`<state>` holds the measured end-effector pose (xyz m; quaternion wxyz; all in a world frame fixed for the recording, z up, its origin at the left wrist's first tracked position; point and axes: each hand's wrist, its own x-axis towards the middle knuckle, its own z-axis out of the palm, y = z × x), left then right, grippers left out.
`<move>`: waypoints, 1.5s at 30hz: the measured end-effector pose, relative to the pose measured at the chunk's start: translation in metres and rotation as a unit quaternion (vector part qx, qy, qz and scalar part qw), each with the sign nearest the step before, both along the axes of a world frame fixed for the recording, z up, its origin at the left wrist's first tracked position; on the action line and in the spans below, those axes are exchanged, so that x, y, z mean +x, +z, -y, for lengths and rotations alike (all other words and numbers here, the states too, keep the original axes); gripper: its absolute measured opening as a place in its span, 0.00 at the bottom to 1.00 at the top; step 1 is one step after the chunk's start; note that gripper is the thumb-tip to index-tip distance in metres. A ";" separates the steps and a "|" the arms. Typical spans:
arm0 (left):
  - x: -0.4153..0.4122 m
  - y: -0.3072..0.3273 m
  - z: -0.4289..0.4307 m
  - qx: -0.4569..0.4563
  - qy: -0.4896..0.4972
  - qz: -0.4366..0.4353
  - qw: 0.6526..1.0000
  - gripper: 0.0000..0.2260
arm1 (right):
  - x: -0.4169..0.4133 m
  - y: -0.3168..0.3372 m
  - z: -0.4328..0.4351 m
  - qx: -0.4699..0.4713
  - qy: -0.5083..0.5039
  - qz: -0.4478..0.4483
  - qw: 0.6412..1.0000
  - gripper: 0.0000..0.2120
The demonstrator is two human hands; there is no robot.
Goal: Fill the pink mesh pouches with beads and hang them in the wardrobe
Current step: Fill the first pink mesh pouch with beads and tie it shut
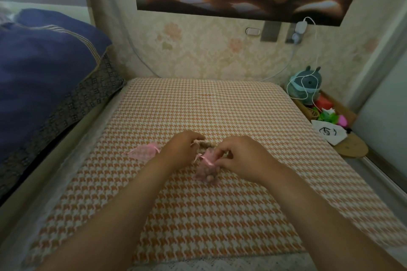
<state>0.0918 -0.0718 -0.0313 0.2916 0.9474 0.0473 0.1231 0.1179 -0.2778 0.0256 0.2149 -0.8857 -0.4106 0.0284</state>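
A pink mesh pouch (206, 170) with brown beads inside lies on the orange houndstooth mat (220, 215), its pink ribbon drawstring near its mouth. My right hand (244, 160) pinches the pouch's mouth and ribbon. My left hand (182, 148) is closed on a short string of tan beads (206, 143) just above the pouch. A second pink mesh pouch (144, 152), flat and seemingly empty, lies on the mat to the left of my left hand.
A blue duvet (44, 72) is piled on the bed at left. At right, a wooden shelf holds a grey plush toy (306, 86) wrapped in a white cable, colourful items and a white bag (329, 133). The wall is close behind the mat.
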 end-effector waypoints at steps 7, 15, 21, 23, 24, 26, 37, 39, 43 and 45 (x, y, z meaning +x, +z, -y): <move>0.012 -0.016 -0.003 0.072 -0.081 -0.014 0.994 0.12 | 0.006 -0.006 -0.003 0.028 -0.005 -0.019 0.999 0.04; 0.009 -0.012 0.000 0.023 -0.014 -0.019 0.999 0.07 | 0.005 -0.010 -0.003 0.040 -0.011 -0.028 0.999 0.05; 0.001 -0.014 0.002 -0.017 0.006 -0.024 1.000 0.04 | 0.003 -0.010 -0.001 0.042 -0.017 -0.036 0.998 0.02; 0.001 -0.011 0.003 -0.099 0.039 -0.002 0.994 0.02 | 0.002 -0.010 0.001 0.039 -0.015 -0.035 0.999 0.02; 0.000 -0.005 0.005 -0.125 0.047 0.017 0.991 0.02 | 0.002 -0.010 0.002 0.037 -0.015 -0.032 0.999 0.02; -0.004 0.012 0.009 -0.149 0.038 0.053 0.987 0.01 | 0.002 -0.008 0.003 0.029 -0.016 -0.025 0.999 0.02; -0.035 0.042 0.031 -0.021 -0.047 -0.004 0.999 0.05 | -0.005 0.000 0.007 0.020 -0.002 -0.026 0.999 0.05; -0.037 0.044 0.032 -0.015 -0.044 -0.021 0.999 0.06 | -0.006 0.001 0.007 0.017 -0.001 -0.022 1.000 0.06; -0.040 0.049 0.034 -0.016 -0.041 -0.060 0.997 0.10 | -0.007 0.004 0.010 0.014 -0.004 -0.028 1.000 0.08; -0.041 0.050 0.034 -0.002 -0.031 -0.070 0.997 0.09 | -0.005 0.004 0.011 0.024 -0.006 -0.046 0.999 0.07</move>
